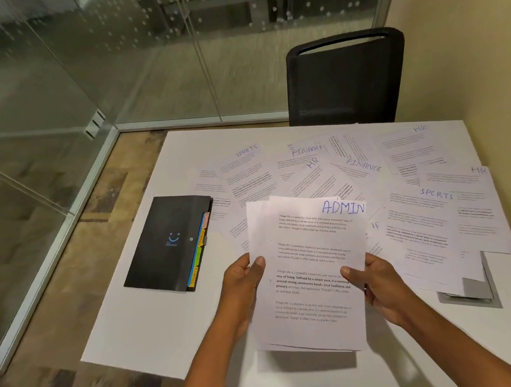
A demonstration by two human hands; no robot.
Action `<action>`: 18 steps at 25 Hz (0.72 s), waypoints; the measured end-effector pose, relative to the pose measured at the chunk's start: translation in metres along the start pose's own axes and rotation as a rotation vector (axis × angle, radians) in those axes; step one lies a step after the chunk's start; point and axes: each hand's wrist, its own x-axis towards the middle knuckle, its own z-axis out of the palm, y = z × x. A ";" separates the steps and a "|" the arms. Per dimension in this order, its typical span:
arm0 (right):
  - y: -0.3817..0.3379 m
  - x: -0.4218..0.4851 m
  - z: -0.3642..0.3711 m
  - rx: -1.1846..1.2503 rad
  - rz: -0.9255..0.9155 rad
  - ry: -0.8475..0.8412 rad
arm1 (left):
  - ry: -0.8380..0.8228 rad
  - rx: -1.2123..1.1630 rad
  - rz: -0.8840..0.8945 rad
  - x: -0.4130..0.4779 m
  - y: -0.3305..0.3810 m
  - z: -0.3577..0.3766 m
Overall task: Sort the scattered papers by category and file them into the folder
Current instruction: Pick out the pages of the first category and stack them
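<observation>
I hold a small stack of ADMIN papers [306, 252] above the table's near edge; the top sheet is marked "ADMIN" in blue. My left hand [244, 281] grips the stack's left edge and my right hand [374, 285] grips its right edge. A black expanding folder [162, 243] lies closed on the left of the table, with coloured tabs along its right side. Scattered papers cover the far and right parts of the table: a SPORTS sheet [244, 171], a FINANCE sheet [360, 171], an HR sheet [406, 144] and another SPORTS sheet [425, 227].
The white table [156, 334] stands in a corner, with glass walls to the left and behind and a beige wall on the right. A black chair [343, 80] sits at the far side. A grey cable hatch [474, 293] is partly under papers at the right.
</observation>
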 end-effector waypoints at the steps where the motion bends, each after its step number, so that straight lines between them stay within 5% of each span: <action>1: 0.001 0.000 0.001 -0.008 0.002 -0.016 | -0.005 0.014 -0.001 -0.001 -0.002 -0.002; 11: 0.015 0.022 0.077 0.042 -0.021 -0.205 | -0.087 0.117 -0.002 0.027 -0.012 -0.067; 18: 0.018 0.060 0.162 -0.074 -0.073 0.135 | -0.041 0.266 0.024 0.080 0.006 -0.135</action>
